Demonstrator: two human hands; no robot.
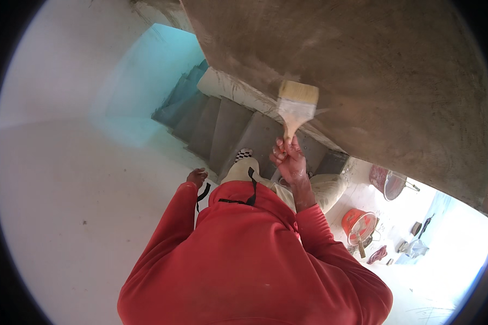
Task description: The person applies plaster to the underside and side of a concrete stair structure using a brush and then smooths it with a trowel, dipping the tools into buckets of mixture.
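Paintbrush [297, 105], wide and flat, is upheld in front of brown wall [374, 70], pale bristles pointing away from person. Right hand [291, 162] is closed around its wooden handle, fingertips pinching near narrow part. Left hand [197, 176] hangs beside white wall [76, 189], fingers curled; it is small and dark in view, so I cannot tell if it holds something. Further out: grey stairs [228, 130] going down, checkered shoe [244, 154] on step, orange-red bucket [350, 221] and dark red bucket [378, 176] at right.
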